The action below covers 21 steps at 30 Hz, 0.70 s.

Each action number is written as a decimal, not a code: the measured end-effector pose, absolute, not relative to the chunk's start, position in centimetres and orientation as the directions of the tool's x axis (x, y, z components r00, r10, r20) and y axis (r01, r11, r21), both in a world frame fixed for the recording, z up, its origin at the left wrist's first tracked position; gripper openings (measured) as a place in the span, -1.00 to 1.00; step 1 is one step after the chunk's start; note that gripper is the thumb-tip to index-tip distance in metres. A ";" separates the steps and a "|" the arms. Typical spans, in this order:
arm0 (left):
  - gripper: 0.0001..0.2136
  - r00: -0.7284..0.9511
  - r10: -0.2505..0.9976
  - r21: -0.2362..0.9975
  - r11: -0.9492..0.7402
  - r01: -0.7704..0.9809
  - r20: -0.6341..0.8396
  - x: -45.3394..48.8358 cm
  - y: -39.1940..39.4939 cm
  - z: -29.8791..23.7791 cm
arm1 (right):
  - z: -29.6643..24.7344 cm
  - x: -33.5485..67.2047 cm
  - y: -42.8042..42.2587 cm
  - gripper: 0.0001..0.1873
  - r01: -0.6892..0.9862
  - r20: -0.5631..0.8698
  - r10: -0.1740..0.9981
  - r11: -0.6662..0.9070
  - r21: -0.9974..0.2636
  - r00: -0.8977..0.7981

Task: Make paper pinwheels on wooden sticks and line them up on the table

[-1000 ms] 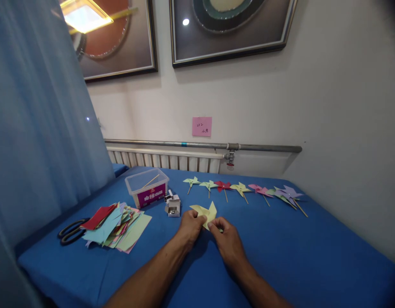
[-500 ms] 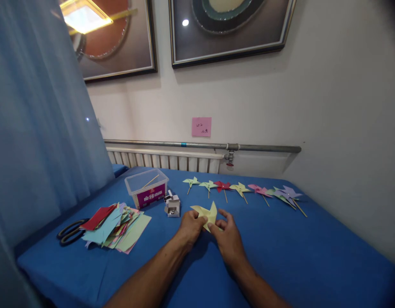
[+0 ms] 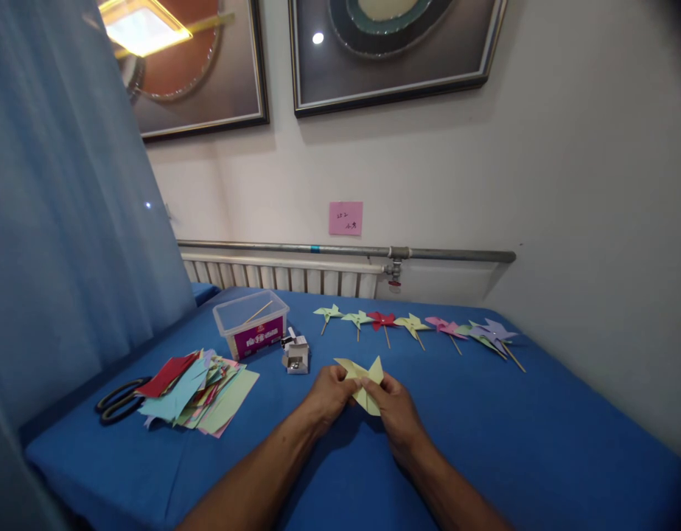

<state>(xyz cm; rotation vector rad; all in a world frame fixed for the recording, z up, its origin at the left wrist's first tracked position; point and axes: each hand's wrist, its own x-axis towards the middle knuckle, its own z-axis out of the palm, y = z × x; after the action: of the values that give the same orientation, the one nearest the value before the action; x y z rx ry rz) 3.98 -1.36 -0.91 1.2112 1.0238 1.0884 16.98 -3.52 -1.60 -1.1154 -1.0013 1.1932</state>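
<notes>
A yellow folded paper pinwheel (image 3: 364, 379) is held just above the blue table (image 3: 517, 435), at its middle. My left hand (image 3: 328, 394) pinches its left side with closed fingers. My right hand (image 3: 394, 410) grips its right and lower part, fingers curled on the paper. Part of the paper is hidden behind my fingers.
A row of several finished pinwheels on sticks (image 3: 415, 325) lies along the far edge. A clear plastic tub with a stick (image 3: 252, 324) and a small white box (image 3: 296, 355) stand left of my hands. A stack of coloured paper (image 3: 200, 389) and black scissors (image 3: 115, 400) lie further left.
My right hand's fingers opened briefly, then closed on the paper again. The pinwheel has turned and shifted slightly right between my hands.
</notes>
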 end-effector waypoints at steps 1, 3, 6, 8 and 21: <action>-0.73 0.181 0.983 0.996 0.044 -0.076 -0.029 4.0 -1.4 -0.9 | -1.7 17.0 -3.5 -0.57 -0.182 0.003 0.993 0.025 -0.983 0.119; -0.79 0.170 0.984 0.995 0.068 -0.071 -0.055 4.0 -1.5 -0.6 | -1.9 17.0 -3.4 -0.58 -0.178 0.000 0.990 0.025 -0.984 0.138; -0.87 0.185 0.980 0.993 0.089 -0.079 -0.073 4.0 -1.6 -0.2 | -2.3 17.0 -3.3 -0.59 -0.175 -0.002 0.985 0.029 -0.984 0.172; -0.86 0.184 0.981 0.993 0.084 -0.085 -0.067 4.1 -1.7 -0.2 | -2.4 17.0 -3.3 -0.60 -0.188 -0.005 0.983 0.029 -0.982 0.182; -0.83 0.170 0.985 0.998 0.015 -0.067 -0.003 4.3 -1.3 -1.3 | -2.9 16.9 -3.0 -0.62 -0.267 -0.032 0.982 0.019 -0.963 0.185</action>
<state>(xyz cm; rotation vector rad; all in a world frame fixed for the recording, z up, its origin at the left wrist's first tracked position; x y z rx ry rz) 4.31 -1.33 -1.27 1.2284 1.0383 1.1085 16.91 -3.04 -2.87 -1.0966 -0.8718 1.1914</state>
